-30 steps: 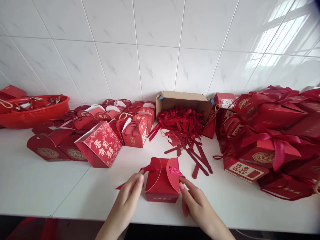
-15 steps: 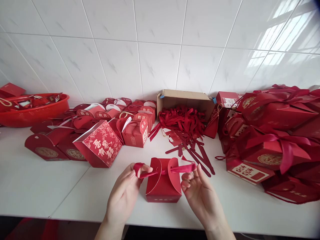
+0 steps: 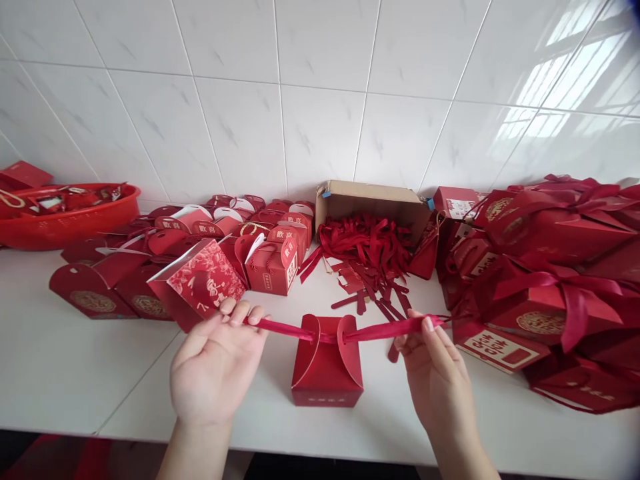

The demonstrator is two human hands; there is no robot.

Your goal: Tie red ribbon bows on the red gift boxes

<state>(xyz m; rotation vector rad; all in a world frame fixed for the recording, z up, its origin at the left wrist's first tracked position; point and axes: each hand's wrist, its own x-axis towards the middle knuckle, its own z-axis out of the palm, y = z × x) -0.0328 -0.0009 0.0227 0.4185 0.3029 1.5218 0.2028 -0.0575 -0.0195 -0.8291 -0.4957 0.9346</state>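
A small red gift box (image 3: pixel 327 373) stands upright on the white table in front of me, its curved top flaps folded together. A dark red ribbon (image 3: pixel 383 330) runs through the holes in those flaps and stretches out to both sides. My left hand (image 3: pixel 217 370) is closed on the ribbon's left end, palm turned up, left of the box. To the right, my right hand (image 3: pixel 437 373) pinches the other end between thumb and fingers. Neither hand touches the box.
Rows of red boxes (image 3: pixel 273 267) stand at the back left, beside a red plastic basin (image 3: pixel 65 223) of small packets. A cardboard box (image 3: pixel 373 191) spills ribbons (image 3: pixel 365 243) and loose tags. Ribboned boxes (image 3: pixel 545 313) are piled at the right. A tiled wall (image 3: pixel 320 133) rises behind.
My hands have moved apart, left and right, drawing the ribbon out long on both sides of the gift box. The box has stayed in place.
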